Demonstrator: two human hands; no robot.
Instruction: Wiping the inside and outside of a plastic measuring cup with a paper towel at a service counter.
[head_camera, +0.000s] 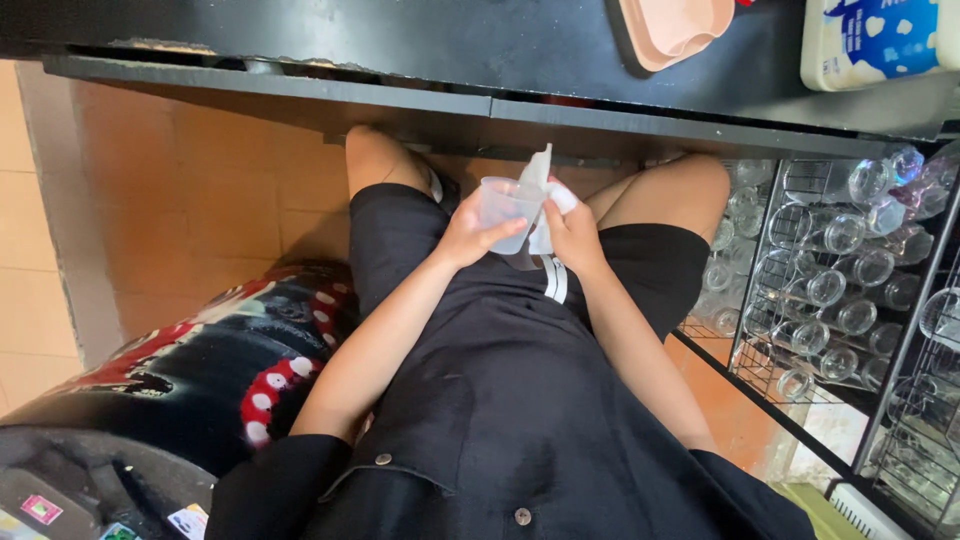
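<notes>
— While the entry stays open, item one: where does it sit?
— Item one, clear plastic cup (508, 212), tilted, held above the lap between the knees, just below the edge of the black counter (420, 50). Left hand (468, 235) closed around its wall, fingers wrapped on the near side.
— Item two?
— White cloth (545, 200), bunched, pressed against the cup's rim and side. Right hand (575, 232) shut on it; one corner sticks up past the fingers.
— Progress?
— Judged mid-wipe on this one cup. Whether its inside is dry, I cannot tell. Many more glasses (840, 270) stand in the wire rack (770, 300) to the right; wiped or not, unclear.
— Surroundings?
— Black clothing over the lap, a dark bag with red and white trim (220, 370) on the left, tan tiled floor (180, 190), a pink tray (675, 28) and a blue-and-white carton (875, 40) on the counter.
</notes>
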